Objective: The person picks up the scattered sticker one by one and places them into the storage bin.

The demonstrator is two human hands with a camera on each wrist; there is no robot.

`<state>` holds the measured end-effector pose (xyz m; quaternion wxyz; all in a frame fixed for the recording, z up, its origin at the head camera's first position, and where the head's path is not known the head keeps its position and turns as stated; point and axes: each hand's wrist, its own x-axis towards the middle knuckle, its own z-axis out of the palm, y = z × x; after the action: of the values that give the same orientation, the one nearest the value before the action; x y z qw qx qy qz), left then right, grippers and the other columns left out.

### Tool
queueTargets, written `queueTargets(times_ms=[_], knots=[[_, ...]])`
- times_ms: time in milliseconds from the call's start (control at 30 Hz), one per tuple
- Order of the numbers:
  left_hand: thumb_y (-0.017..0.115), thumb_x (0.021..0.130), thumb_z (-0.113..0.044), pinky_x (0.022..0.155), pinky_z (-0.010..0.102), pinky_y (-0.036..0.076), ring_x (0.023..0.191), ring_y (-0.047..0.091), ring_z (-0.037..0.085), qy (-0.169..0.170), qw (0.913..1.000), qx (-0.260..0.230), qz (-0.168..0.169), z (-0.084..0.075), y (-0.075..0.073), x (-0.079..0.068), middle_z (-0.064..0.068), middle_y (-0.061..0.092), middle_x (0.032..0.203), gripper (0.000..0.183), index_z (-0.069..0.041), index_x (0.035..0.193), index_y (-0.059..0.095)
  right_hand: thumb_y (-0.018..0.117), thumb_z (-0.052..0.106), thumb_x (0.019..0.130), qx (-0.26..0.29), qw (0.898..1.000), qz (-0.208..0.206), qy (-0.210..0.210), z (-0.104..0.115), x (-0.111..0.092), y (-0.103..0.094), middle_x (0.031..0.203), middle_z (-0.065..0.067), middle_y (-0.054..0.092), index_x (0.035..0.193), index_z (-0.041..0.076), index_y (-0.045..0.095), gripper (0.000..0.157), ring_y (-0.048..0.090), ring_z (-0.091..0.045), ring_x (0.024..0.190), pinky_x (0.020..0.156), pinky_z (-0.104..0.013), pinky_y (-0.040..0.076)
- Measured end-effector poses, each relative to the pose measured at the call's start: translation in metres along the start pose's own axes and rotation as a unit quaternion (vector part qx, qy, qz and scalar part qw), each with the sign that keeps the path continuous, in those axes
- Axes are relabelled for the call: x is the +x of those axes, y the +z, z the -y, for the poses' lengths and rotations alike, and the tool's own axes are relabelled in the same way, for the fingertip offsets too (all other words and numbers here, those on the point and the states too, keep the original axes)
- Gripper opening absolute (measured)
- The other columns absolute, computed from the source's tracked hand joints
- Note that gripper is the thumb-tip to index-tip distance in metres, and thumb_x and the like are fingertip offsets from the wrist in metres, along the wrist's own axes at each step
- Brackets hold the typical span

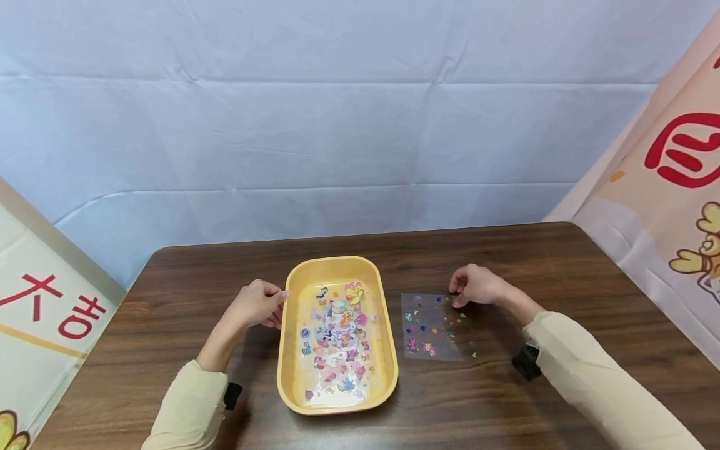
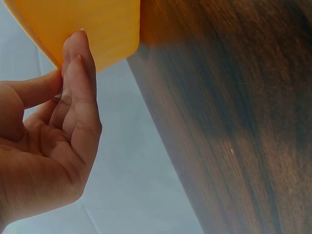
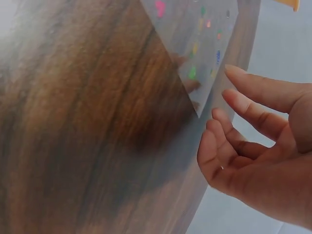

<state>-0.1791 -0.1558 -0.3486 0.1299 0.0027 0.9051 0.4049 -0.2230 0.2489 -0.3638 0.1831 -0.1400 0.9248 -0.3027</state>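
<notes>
A yellow tray stands on the wooden table, with sticker sheets covered in small colourful figures lying inside it. At its left side my left hand pinches the rim, thumb on the edge and fingers against the outer wall of the tray. Right of the tray lies a clear sticker sheet with small scattered designs. My right hand is at this sheet's far right corner. In the right wrist view its thumb and index finger stand apart beside the sheet, with nothing between them.
The dark wooden table has rounded far corners, and a pale cloth hangs behind it. Printed banners with red characters flank it at left and right. Black straps show at both wrists.
</notes>
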Motion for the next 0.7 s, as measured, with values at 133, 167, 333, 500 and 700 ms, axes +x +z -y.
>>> queueTargets(times_ms=[133,167,333,500,700], knots=[[0.050,0.095,-0.016,0.054,0.030,0.053,0.053,0.062,0.017,-0.003,1.0000,0.000,0.000,-0.0009,0.0000,-0.0004,0.008,0.062,0.059,0.030,0.003,0.077,0.065,0.076,0.000,0.068,-0.005,1.000,-0.002,0.011,-0.0007,-0.0018,0.0034,0.083,-0.010,0.055,0.086,-0.002,0.059,0.025,0.047,-0.020,0.074,0.067,-0.034,0.039],[0.050,0.095,-0.016,0.054,0.031,0.053,0.053,0.062,0.017,-0.001,1.0000,0.001,0.002,-0.0010,-0.0002,-0.0007,0.008,0.062,0.059,0.031,0.003,0.077,0.065,0.076,0.000,0.068,-0.006,1.000,-0.002,0.012,-0.0008,-0.0022,0.0042,0.083,-0.010,0.055,0.086,-0.002,0.059,0.025,0.047,-0.021,0.074,0.066,-0.034,0.039],[0.050,0.095,-0.016,0.055,0.032,0.054,0.053,0.062,0.017,-0.004,1.0000,0.000,0.003,-0.0022,-0.0003,-0.0014,0.008,0.062,0.059,0.031,0.003,0.077,0.066,0.076,-0.002,0.067,-0.015,1.000,-0.007,0.019,-0.0022,-0.0024,0.0071,0.081,-0.010,0.052,0.086,-0.002,0.058,0.027,0.043,-0.021,0.072,0.065,-0.033,0.037],[0.050,0.095,-0.016,0.055,0.032,0.054,0.053,0.062,0.017,-0.004,1.0000,0.003,0.001,-0.0023,0.0000,-0.0022,0.007,0.061,0.058,0.031,0.003,0.076,0.066,0.076,-0.003,0.065,-0.025,0.999,-0.014,0.019,-0.0041,-0.0014,0.0082,0.076,-0.007,0.049,0.085,-0.002,0.057,0.028,0.041,-0.020,0.069,0.063,-0.032,0.035],[0.050,0.095,-0.016,0.056,0.034,0.054,0.053,0.062,0.017,-0.001,1.0000,0.001,0.000,-0.0028,-0.0006,-0.0040,0.008,0.061,0.059,0.030,0.003,0.077,0.065,0.077,-0.002,0.065,-0.034,0.999,-0.013,0.013,-0.0049,-0.0013,0.0083,0.072,-0.004,0.047,0.082,-0.001,0.055,0.028,0.041,-0.019,0.066,0.061,-0.031,0.035]])
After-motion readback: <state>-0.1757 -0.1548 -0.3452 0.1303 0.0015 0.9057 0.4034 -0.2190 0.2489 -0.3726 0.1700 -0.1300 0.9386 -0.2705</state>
